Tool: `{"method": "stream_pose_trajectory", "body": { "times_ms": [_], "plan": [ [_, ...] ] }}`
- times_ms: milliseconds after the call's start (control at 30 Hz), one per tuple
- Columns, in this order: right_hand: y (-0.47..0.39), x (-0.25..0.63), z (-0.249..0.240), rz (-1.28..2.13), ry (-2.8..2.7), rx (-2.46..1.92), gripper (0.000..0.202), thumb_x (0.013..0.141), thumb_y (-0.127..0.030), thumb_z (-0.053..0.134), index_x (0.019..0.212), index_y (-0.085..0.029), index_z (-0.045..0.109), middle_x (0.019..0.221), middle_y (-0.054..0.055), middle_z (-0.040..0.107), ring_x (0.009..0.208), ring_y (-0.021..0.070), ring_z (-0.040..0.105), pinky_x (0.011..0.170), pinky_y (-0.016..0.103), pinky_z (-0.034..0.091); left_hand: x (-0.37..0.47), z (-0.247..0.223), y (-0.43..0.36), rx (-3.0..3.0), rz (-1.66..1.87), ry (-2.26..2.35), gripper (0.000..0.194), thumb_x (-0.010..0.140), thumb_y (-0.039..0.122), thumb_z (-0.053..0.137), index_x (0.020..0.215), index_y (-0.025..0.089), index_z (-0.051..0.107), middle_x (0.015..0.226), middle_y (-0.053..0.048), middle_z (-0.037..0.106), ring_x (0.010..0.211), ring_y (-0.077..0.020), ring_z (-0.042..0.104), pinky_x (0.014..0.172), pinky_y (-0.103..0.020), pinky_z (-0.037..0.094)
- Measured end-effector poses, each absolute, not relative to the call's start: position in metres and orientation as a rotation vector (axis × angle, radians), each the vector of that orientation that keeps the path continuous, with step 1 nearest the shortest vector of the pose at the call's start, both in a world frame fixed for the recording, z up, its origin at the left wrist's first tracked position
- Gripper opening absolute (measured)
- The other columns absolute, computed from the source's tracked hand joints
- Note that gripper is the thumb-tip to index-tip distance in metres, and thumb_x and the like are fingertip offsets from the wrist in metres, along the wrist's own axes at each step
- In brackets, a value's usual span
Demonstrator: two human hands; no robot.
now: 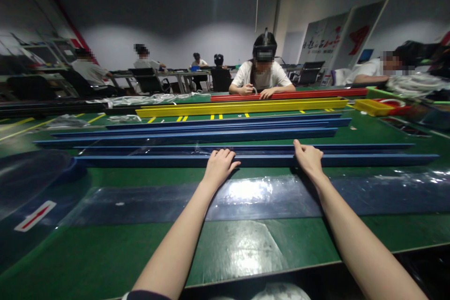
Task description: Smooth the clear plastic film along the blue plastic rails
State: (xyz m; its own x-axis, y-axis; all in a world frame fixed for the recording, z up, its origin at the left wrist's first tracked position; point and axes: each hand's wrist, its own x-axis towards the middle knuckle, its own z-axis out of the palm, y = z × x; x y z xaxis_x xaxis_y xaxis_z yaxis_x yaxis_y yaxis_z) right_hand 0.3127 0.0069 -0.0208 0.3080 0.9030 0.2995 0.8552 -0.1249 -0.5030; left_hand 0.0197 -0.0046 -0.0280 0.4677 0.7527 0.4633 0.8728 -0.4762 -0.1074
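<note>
Both hands reach forward over the green table to a long blue channel strip (176, 161) that runs left to right. My left hand (221, 164) rests over its near edge, fingers curled round the rim and thumb pointing right. Farther right, my right hand (309, 157) grips the same strip, its thumb up and fingers bent. Clear film (197, 150) lies along the channel's left part. Between my arms, a wide transparent sheet (158, 204) lies flat nearer to me.
More blue strips (197, 135), a yellow strip (239, 107) and a red strip (316, 93) lie beyond. A person (263, 75) works opposite. Rolled clear sheet (31, 187) stands at left; a yellow tray (372, 107) sits at right. The green table's (140, 253) near edge is below.
</note>
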Motion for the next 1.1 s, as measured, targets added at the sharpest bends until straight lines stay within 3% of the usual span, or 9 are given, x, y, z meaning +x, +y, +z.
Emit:
{"method": "stream_pose_trajectory", "body": {
  "times_ms": [300,500,700,1100],
  "plan": [
    [0.004,0.312,-0.017,-0.098,-1.811,-2.169,0.041,0.087,-0.037,0.032,0.066,-0.017,0.062,0.075,0.011,0.066,0.079,0.0252,0.056,0.075,0.040,0.031,0.022,-0.031,-0.004,-2.337,-0.505,-1.399,0.028,0.088,0.044,0.046,0.091,0.019,0.057,0.092,-0.005,0.062,0.088,-0.0197,0.053,0.074,-0.031,0.034],
    [0.000,0.295,-0.017,-0.352,-1.879,-1.918,0.038,0.090,-0.035,0.032,0.068,-0.017,0.057,0.081,0.009,0.065,0.079,0.0211,0.054,0.070,0.033,0.030,0.022,-0.032,-0.004,-2.327,-0.518,-1.396,0.028,0.088,0.043,0.045,0.091,0.018,0.057,0.091,-0.005,0.062,0.088,-0.0200,0.053,0.073,-0.031,0.034],
    [0.001,0.277,-0.023,-0.369,-1.958,-1.700,0.036,0.092,-0.034,0.031,0.067,-0.018,0.052,0.074,0.008,0.061,0.074,0.0178,0.052,0.067,0.028,0.031,0.023,-0.032,-0.004,-2.329,-0.525,-1.396,0.027,0.088,0.043,0.045,0.090,0.018,0.057,0.090,-0.005,0.062,0.087,-0.0201,0.052,0.073,-0.031,0.033],
    [0.003,0.270,-0.020,-0.244,-1.914,-1.961,0.044,0.093,-0.041,0.029,0.074,-0.019,0.062,0.081,0.008,0.067,0.070,0.0171,0.059,0.054,0.026,0.026,0.023,-0.033,-0.003,-2.317,-0.541,-1.381,0.027,0.088,0.043,0.045,0.088,0.018,0.056,0.089,-0.006,0.061,0.085,-0.0202,0.052,0.073,-0.031,0.034]
  ]
}}
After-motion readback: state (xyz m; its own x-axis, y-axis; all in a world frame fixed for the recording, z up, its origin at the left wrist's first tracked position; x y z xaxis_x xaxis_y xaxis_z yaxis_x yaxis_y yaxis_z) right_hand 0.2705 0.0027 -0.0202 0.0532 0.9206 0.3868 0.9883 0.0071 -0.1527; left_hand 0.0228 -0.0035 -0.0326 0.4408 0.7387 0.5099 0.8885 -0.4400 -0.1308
